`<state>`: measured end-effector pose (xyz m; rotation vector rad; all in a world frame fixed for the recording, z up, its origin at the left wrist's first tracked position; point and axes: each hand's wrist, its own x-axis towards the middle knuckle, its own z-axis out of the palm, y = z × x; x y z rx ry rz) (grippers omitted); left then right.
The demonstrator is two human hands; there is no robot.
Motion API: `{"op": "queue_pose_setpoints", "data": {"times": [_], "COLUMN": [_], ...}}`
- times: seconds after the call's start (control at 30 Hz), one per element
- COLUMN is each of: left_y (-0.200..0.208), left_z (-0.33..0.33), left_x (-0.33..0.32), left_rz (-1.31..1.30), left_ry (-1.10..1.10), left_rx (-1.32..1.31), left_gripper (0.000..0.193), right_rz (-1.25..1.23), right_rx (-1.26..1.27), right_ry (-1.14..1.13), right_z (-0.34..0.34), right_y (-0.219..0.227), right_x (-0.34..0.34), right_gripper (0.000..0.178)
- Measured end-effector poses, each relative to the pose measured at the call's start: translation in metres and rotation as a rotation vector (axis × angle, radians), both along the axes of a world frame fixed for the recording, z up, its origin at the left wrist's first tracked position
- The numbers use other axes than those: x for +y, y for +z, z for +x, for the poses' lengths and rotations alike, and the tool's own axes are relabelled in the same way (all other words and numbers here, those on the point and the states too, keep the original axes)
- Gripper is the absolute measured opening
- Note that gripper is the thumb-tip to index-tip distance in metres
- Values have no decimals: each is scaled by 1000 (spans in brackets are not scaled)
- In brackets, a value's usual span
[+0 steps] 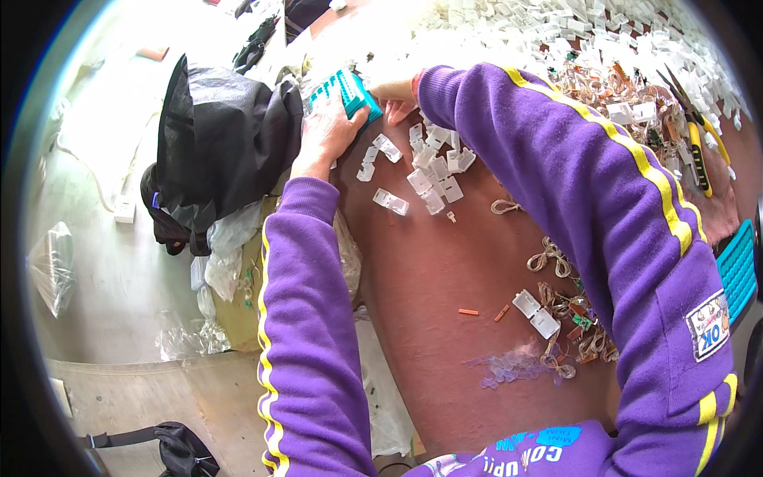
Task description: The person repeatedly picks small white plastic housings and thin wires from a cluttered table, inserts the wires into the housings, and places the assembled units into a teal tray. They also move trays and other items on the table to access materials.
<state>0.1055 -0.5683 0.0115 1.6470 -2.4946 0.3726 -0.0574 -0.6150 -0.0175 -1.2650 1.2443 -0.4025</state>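
Between the left hand [324, 137] and the right hand [397, 99], a teal plastic tray with ridged rows [346, 86] is sitting toward the far left of a reddish-brown counter [429, 278]. The left fingers are grasping its near side; the right fingers are pointing downward beside its right end, and whether they are gripping anything, one cannot tell. The step in hand appears to be steadying the tray; the next move probably calls for a firm left grasp.

Nearer the body, white rectangular plastic cases [433, 171] are lying loose. Coiled pale wires [548, 256] are lying farther right. Small white plastic parts [588, 32] are covering the far right, with yellow-and-black-handled pliers [697, 155] lying nearby.

Left of the counter, a black fabric bundle [230, 135] is standing out against bright light.
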Motion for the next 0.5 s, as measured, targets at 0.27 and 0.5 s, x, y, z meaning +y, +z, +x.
{"op": "queue_pose_setpoints", "data": {"times": [0.27,0.5], "left_y": [-1,0], "left_z": [3,2], "left_x": [-2,-1], "left_rz": [-6,17], "left_ry": [-14,-6], "left_rx": [2,14], "left_gripper": [77,77], "right_rz": [-46,-75], "right_rx": [-63,-60], "right_ry": [0,48], "right_z": [0,0], "right_y": [-18,-16], "right_x": [-15,-7], "right_gripper": [42,43]}}
